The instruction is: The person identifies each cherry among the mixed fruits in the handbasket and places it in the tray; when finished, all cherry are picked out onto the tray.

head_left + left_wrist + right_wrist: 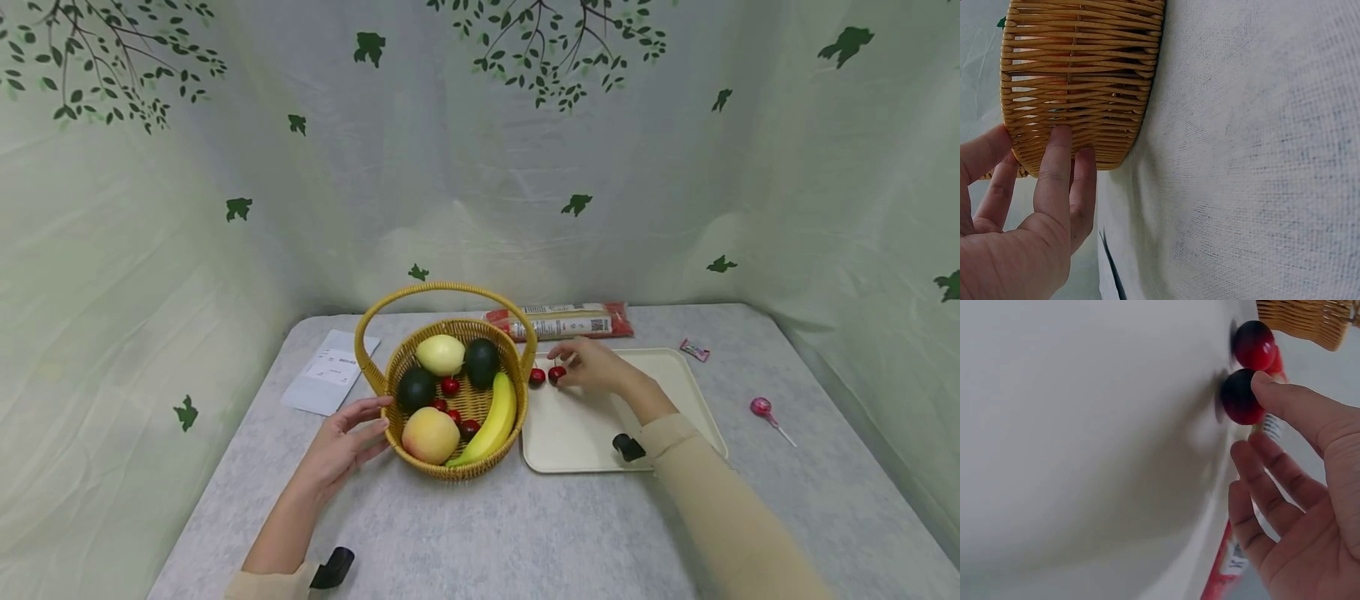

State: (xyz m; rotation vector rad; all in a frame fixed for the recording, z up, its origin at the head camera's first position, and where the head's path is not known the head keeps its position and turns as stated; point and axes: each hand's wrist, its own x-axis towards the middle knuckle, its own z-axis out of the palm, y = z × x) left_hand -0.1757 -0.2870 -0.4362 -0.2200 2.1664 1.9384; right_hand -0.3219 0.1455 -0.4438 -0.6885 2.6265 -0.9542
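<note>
Cherry (1240, 398) against right thumb (1285, 400), right fingers (1263, 487) parted, left fingers (1055, 172) touching basket (1079, 94)

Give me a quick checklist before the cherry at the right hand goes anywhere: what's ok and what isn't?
1. Left hand touching the basket: ok, fingertips against its side.
2. Basket upright: ok, standing on the table.
3. Right hand at the cherry: ok, the thumb touches it.
4. Firm pinch on that cherry: cannot tell, its far side is hidden.
5. Room in the basket: ok, some woven floor shows beside the banana.
6. Straight path free of the handle: not ok, one end rises on the tray side and may be in the way.
</note>
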